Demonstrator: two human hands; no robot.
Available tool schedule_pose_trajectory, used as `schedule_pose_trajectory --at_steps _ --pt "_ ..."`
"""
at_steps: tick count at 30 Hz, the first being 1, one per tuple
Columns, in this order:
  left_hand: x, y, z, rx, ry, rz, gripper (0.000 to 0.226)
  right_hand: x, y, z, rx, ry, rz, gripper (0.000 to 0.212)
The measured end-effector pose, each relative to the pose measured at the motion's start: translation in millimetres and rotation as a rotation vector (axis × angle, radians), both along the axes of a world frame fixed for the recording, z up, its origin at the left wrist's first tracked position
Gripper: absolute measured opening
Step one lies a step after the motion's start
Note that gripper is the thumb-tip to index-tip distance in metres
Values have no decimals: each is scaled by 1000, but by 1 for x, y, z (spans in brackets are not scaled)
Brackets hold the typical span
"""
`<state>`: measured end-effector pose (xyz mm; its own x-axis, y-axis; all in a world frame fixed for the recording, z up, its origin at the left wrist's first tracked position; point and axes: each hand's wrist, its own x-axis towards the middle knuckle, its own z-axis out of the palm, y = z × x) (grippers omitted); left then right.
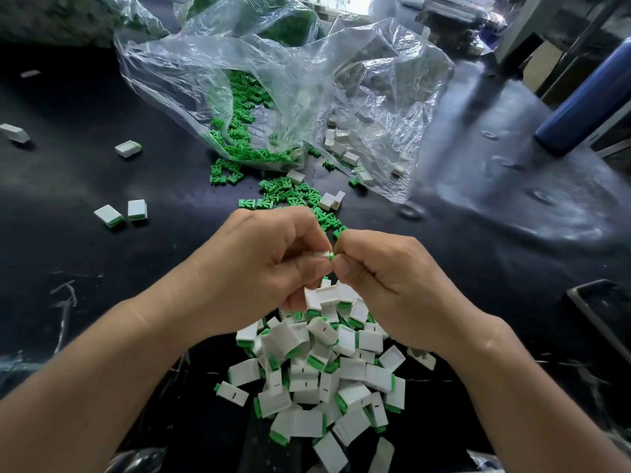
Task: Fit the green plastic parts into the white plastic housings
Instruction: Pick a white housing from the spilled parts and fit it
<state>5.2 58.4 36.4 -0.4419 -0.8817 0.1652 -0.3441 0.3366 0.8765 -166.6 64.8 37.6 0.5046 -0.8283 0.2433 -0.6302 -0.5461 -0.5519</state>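
Fingers [346,268]: both sets are curled and meet tip to tip at centre frame. The left hand [259,268] pinches a white housing [323,254]. The right hand [382,271] pinches a green part [331,257] against the housing's open end. Only a sliver of green shows, so the part appears to be partly entered; I cannot tell whether it is fully seated. A second green piece [340,231] pokes out above the right hand. Whether the left hand's lower fingers also hold spare housings cannot be told.

Progress: directly below the hands, in the lower centre, lies a large finished pile [324,370] of housings with green showing at one end. A few stray finished pieces [117,213] lie at mid left. The loose green parts [290,194] are scattered just beyond the hands, with far more inside the clear bag [239,107] at upper centre. Empty housings [341,150] sit in the bag's right fold. Judgement: a good share is done, but much stock remains.

Room: the desk [102,285] is dark, with open surface to the left and right of the hands. The finished pile crowds the desk's near edge. A dark frame [597,312] sits at the right edge and a blue cylinder [587,104] at upper right, both well apart from the work.
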Motion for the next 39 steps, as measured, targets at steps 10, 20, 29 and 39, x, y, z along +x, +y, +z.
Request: schedule_pose_trajectory --at_steps 10,20,29,39 --pt "-1 -3 2 99 234 -81 16 -5 -4 1 267 -326 -11 28" --pt "-4 -6 -2 10 321 44 20 3 -6 -3 901 -715 49 55" --pt "-10 0 3 -1 334 -21 25 7 0 -1 1009 -752 55 58" --pt "-12 3 2 90 396 27 14 12 1 -2 1105 -750 71 83"
